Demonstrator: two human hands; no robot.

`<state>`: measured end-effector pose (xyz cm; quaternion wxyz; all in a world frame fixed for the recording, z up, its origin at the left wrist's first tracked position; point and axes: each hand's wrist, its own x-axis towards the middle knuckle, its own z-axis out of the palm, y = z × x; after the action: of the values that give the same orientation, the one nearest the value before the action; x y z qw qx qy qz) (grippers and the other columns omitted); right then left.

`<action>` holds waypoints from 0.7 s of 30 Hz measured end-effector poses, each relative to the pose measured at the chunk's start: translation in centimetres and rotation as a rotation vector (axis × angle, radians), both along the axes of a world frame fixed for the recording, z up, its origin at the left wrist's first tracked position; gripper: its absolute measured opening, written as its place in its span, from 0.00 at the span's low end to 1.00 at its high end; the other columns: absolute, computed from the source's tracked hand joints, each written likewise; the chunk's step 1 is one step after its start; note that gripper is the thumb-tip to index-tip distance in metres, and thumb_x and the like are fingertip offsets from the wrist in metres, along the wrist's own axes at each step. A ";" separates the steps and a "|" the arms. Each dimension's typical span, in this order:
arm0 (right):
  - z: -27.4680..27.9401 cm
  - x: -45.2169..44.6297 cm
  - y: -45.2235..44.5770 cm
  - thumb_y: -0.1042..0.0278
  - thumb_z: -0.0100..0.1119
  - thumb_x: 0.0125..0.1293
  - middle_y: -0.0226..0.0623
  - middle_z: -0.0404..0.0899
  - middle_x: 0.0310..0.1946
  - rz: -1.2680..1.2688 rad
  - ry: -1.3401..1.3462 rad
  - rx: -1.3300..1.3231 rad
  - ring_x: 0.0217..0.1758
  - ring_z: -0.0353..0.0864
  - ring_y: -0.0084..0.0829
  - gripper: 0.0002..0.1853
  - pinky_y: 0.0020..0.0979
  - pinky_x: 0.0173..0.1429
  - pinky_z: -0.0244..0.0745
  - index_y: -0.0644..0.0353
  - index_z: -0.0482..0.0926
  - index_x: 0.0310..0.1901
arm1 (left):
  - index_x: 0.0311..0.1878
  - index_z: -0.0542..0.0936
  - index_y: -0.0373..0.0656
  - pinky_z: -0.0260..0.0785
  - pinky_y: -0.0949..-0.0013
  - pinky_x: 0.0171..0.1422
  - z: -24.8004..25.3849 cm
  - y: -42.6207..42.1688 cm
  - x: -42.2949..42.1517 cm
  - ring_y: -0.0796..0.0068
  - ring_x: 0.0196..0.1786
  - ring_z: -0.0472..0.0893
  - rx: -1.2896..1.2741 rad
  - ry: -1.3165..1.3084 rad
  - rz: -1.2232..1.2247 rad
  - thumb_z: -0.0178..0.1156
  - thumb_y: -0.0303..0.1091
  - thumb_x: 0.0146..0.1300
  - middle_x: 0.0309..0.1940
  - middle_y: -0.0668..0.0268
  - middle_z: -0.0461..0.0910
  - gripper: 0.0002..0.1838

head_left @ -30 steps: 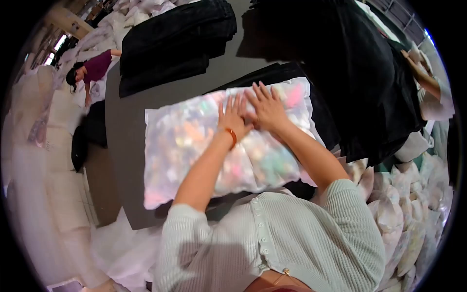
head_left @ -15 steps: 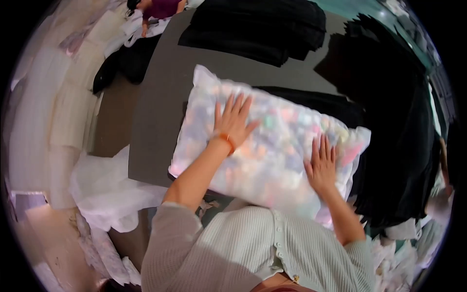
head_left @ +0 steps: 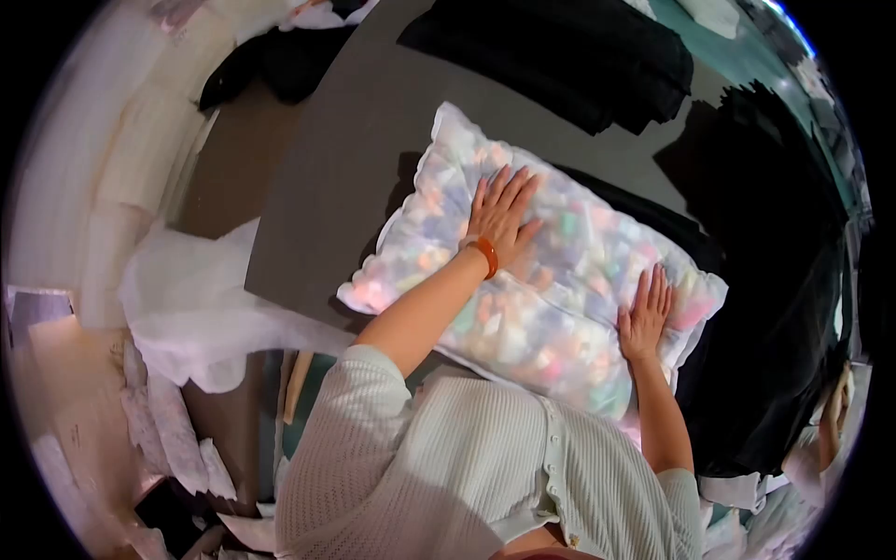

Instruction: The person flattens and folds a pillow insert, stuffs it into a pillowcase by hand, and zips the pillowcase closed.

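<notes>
White pillow (head_left: 574, 280) under 2 flat hands (head_left: 502, 217) (head_left: 643, 322)

A grey desk (head_left: 317, 215) fills the middle of the frame, brown floor (head_left: 241, 163) left of it. Bluish light (head_left: 793, 28) glows at the upper right, beyond a green surface (head_left: 686, 30).

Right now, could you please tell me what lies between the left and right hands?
Only a stretch of the multicoloured pillow, in the head view.
</notes>
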<state>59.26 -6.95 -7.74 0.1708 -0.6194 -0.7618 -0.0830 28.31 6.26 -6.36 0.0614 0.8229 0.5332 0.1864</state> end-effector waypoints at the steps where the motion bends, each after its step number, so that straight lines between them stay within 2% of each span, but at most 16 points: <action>1: 0.0 -0.5 -0.2 0.50 0.39 0.70 0.50 0.52 0.75 0.015 0.047 0.034 0.79 0.47 0.48 0.35 0.52 0.79 0.35 0.60 0.56 0.74 | 0.77 0.53 0.50 0.29 0.51 0.81 0.3 -0.5 -0.5 0.61 0.80 0.43 0.017 -0.009 -0.017 0.47 0.52 0.71 0.78 0.65 0.49 0.35; 5: 2.0 -0.3 1.5 0.47 0.41 0.70 0.45 0.53 0.76 -0.012 0.066 -0.032 0.79 0.48 0.45 0.35 0.51 0.79 0.34 0.57 0.56 0.74 | 0.77 0.53 0.51 0.30 0.49 0.81 2.6 1.9 -0.1 0.62 0.81 0.41 -0.051 0.055 -0.039 0.41 0.57 0.73 0.79 0.66 0.48 0.35; 7: 3.2 0.3 2.4 0.47 0.43 0.70 0.45 0.52 0.76 -0.110 0.176 -0.246 0.79 0.48 0.44 0.35 0.50 0.79 0.34 0.54 0.55 0.75 | 0.77 0.54 0.51 0.33 0.45 0.80 7.9 1.1 -1.0 0.62 0.81 0.42 -0.209 0.169 -0.073 0.40 0.60 0.73 0.79 0.64 0.48 0.36; 8: 4.5 -0.2 2.4 0.49 0.46 0.70 0.42 0.51 0.77 -0.204 0.285 -0.315 0.80 0.46 0.45 0.33 0.51 0.79 0.34 0.49 0.59 0.74 | 0.76 0.56 0.54 0.38 0.45 0.79 9.1 0.2 -2.1 0.60 0.80 0.45 -0.052 0.292 -0.085 0.42 0.61 0.71 0.78 0.64 0.49 0.35; 9: 5.9 -0.6 2.1 0.52 0.48 0.70 0.39 0.49 0.78 -0.134 0.395 -0.306 0.80 0.45 0.45 0.30 0.53 0.78 0.35 0.46 0.63 0.72 | 0.76 0.57 0.55 0.39 0.46 0.79 9.5 -1.1 -3.5 0.58 0.80 0.46 0.009 0.275 -0.058 0.45 0.61 0.70 0.78 0.65 0.50 0.36; 10: 9.6 -3.8 1.2 0.54 0.51 0.69 0.37 0.48 0.78 -0.058 0.446 -0.260 0.80 0.44 0.47 0.28 0.55 0.78 0.37 0.44 0.67 0.71 | 0.76 0.57 0.55 0.38 0.44 0.78 9.5 -2.4 -5.3 0.58 0.80 0.46 0.028 0.215 -0.016 0.49 0.60 0.69 0.78 0.66 0.50 0.37; 12: 12.0 -8.9 -0.2 0.52 0.58 0.63 0.43 0.49 0.77 0.048 0.189 -0.186 0.80 0.43 0.52 0.35 0.61 0.77 0.34 0.43 0.63 0.72 | 0.77 0.56 0.56 0.37 0.41 0.77 7.2 -5.2 -8.6 0.57 0.80 0.43 -0.150 0.264 0.140 0.52 0.57 0.68 0.79 0.67 0.48 0.38; 13: 10.0 -10.7 -1.1 0.49 0.62 0.58 0.45 0.48 0.77 0.100 0.166 -0.339 0.80 0.42 0.53 0.41 0.61 0.76 0.33 0.43 0.60 0.74 | 0.77 0.54 0.57 0.36 0.39 0.77 5.2 -6.9 -9.8 0.58 0.81 0.41 -0.156 0.265 0.170 0.53 0.57 0.67 0.79 0.67 0.46 0.39; 15: 6.3 -13.7 -2.0 0.45 0.64 0.54 0.44 0.47 0.77 0.116 0.128 -0.368 0.80 0.41 0.53 0.45 0.61 0.76 0.35 0.44 0.59 0.74 | 0.78 0.53 0.57 0.35 0.36 0.76 2.5 -8.4 -11.2 0.58 0.81 0.40 -0.157 0.267 0.179 0.53 0.56 0.67 0.80 0.68 0.44 0.39; 17: 2.7 -13.4 -1.3 0.32 0.50 0.62 0.46 0.46 0.77 0.168 0.072 -0.292 0.80 0.40 0.52 0.43 0.57 0.77 0.33 0.50 0.59 0.74 | 0.79 0.49 0.60 0.34 0.33 0.76 1.0 -8.0 -11.3 0.57 0.81 0.37 -0.134 0.243 0.200 0.53 0.57 0.67 0.80 0.71 0.39 0.41; 19: 3.1 -13.2 2.7 0.41 0.62 0.56 0.43 0.47 0.77 0.150 0.149 -0.238 0.80 0.42 0.52 0.44 0.58 0.77 0.37 0.47 0.60 0.73 | 0.79 0.48 0.60 0.36 0.32 0.75 0.3 -3.7 -10.3 0.56 0.81 0.38 -0.142 0.294 0.185 0.51 0.57 0.68 0.80 0.70 0.40 0.41; 21: 2.9 -13.0 5.4 0.37 0.57 0.59 0.43 0.48 0.77 0.120 0.129 -0.151 0.80 0.43 0.50 0.43 0.56 0.78 0.36 0.48 0.60 0.73 | 0.78 0.49 0.59 0.39 0.30 0.74 0.2 0.4 -8.5 0.56 0.81 0.40 -0.101 0.291 0.232 0.50 0.59 0.68 0.80 0.69 0.42 0.40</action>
<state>46.28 -1.57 -4.85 0.1767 -0.5879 -0.7890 0.0251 19.83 6.65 -6.13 0.0032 0.7701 0.6364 0.0442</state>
